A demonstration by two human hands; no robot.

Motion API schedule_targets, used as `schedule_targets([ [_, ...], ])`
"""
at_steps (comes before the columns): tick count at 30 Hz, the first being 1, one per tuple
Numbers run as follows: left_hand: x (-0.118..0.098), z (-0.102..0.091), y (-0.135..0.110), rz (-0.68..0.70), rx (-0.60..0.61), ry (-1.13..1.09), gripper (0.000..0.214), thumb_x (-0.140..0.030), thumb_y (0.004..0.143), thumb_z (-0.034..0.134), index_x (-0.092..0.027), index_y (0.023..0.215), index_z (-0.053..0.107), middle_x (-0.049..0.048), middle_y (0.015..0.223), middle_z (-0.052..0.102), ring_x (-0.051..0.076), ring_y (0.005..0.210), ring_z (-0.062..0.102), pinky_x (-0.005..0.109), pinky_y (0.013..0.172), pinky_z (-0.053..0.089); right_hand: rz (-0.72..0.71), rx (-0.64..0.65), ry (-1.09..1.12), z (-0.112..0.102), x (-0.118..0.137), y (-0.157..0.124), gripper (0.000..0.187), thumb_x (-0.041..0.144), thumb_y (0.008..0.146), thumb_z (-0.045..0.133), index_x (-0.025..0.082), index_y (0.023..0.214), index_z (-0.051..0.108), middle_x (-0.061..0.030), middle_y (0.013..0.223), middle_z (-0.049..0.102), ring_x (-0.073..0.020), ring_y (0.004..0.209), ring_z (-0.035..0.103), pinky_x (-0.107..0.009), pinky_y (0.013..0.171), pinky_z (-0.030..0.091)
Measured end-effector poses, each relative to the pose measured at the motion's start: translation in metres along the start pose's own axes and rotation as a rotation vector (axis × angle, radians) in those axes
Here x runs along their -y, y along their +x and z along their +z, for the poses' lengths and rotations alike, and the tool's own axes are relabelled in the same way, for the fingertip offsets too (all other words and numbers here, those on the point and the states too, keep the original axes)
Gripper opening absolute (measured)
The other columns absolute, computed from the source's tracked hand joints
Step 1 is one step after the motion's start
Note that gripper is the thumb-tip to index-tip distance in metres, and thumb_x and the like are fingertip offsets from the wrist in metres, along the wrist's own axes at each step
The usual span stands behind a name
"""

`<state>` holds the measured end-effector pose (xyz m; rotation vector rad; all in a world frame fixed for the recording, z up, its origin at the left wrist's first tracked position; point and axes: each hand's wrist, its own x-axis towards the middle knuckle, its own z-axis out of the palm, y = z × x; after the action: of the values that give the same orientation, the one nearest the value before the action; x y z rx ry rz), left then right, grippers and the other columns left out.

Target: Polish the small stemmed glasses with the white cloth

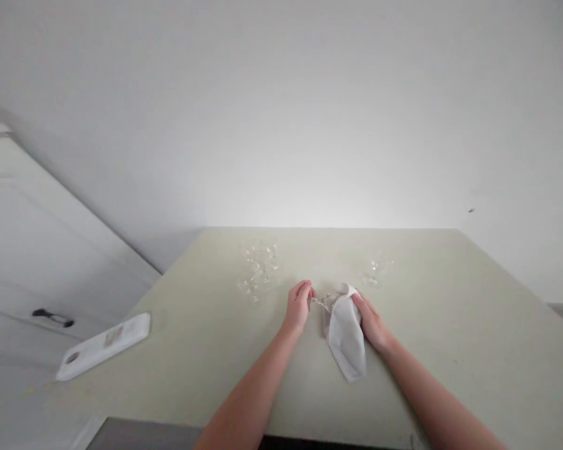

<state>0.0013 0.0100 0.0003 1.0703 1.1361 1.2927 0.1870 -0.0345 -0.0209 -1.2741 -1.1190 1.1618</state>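
Note:
Near the middle of the table, my left hand (299, 303) is closed round the foot end of a clear stemmed glass (319, 301), which lies sideways between my hands. A light grey-white cloth (347, 337) covers the bowl end of this glass and hangs down toward me. My right hand (371, 322) grips the cloth from the right side, its thumb on top. The cloth hides most of the bowl and some of my right fingers.
Several clear glasses (259, 265) stand together at the back left of the pale table (450, 362). Another clear glass (375, 269) is at the back right. A white power strip-like box (106, 347) lies at the left edge, beside a white cabinet with a dark handle (53, 318). A wall rises behind.

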Motion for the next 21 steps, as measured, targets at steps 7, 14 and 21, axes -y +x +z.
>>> schedule_targets([
  [7,0.006,0.005,-0.001,-0.055,0.034,-0.035,0.039,-0.046,0.083,0.047,-0.019,0.055,0.042,-0.0051,0.048,0.04,0.006,0.038,0.024,0.023,0.041,0.016,0.046,0.248,0.231,-0.002,-0.001,-0.001,0.052,0.043,0.076,0.071,0.027,0.123,0.056,-0.0016,0.101,0.07,-0.0218,0.089,0.064,-0.031,0.074,0.051],
  [14,0.006,0.006,-0.008,0.164,0.22,0.079,0.04,-0.047,0.086,0.05,-0.019,0.06,0.042,-0.0035,0.056,0.045,0.008,0.048,0.034,0.023,0.048,0.026,-0.093,0.28,-0.003,-0.005,0.011,0.002,0.025,0.036,0.067,0.075,0.021,0.085,0.066,-0.0054,0.077,0.068,-0.0224,0.072,0.06,-0.035,0.07,0.048],
  [21,0.008,0.003,-0.004,0.164,0.173,0.075,0.045,-0.05,0.089,0.046,-0.019,0.058,0.04,-0.0029,0.055,0.043,0.009,0.049,0.033,0.024,0.049,0.025,-0.146,0.427,-0.081,-0.004,0.008,0.006,0.02,0.038,0.07,0.072,0.021,0.067,0.062,-0.0038,0.066,0.063,-0.0195,0.062,0.054,-0.033,0.059,0.045],
])
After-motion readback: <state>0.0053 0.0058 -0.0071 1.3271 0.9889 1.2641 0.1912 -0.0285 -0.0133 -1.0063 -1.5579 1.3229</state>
